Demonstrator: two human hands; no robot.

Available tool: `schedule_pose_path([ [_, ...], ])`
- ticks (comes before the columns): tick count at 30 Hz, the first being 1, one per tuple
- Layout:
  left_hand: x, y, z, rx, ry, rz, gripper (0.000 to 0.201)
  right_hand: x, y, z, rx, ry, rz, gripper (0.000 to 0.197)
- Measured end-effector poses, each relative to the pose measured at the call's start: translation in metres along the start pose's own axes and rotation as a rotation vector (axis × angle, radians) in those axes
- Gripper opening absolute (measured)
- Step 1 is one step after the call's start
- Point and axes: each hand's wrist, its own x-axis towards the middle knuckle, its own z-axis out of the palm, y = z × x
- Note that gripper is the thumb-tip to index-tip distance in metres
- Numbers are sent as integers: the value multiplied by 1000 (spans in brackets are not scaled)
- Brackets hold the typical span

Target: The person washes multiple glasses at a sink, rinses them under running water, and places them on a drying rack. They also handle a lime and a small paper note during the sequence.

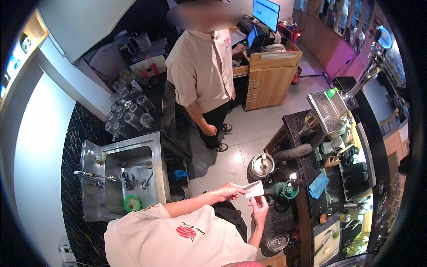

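Observation:
A small white paper card [254, 189] with faint print is held out in front of my body. My left hand [232, 192] pinches its left edge. At the card's lower edge is my right hand [259, 209], fingers curled and tips against it; the contact is small and hard to make out. Beyond my hands, a metal keg [261, 165] stands on the floor. A green round-topped cylinder [285, 189] is just right of the card. Another person [202, 71] in a cream shirt stands ahead, one hand loosely closed at their side.
On the left is a steel sink [161, 167] holding a green bowl [132, 203], with glass jugs [129, 109] behind it. A black counter [307, 164] along the right carries a beer tap [367, 71], a blue cloth [318, 185] and a knife on a board [327, 242]. A wooden cabinet [271, 82] stands far ahead.

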Motion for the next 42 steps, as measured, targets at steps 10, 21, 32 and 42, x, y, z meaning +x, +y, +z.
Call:
schedule_pose_path([
  [10,41,27,-14,319,-99,-52,20,24,18,-1,31,130,33,15],
  [21,120,-8,-96,601,-139,56,30,4,73,-22,191,399,7,21],
  [32,166,-112,-189,1165,62,26,37,-41,128,-75,225,557,145,13],
  [42,139,-180,-185,1177,143,-75,53,-77,233,-153,148,743,469,7],
])
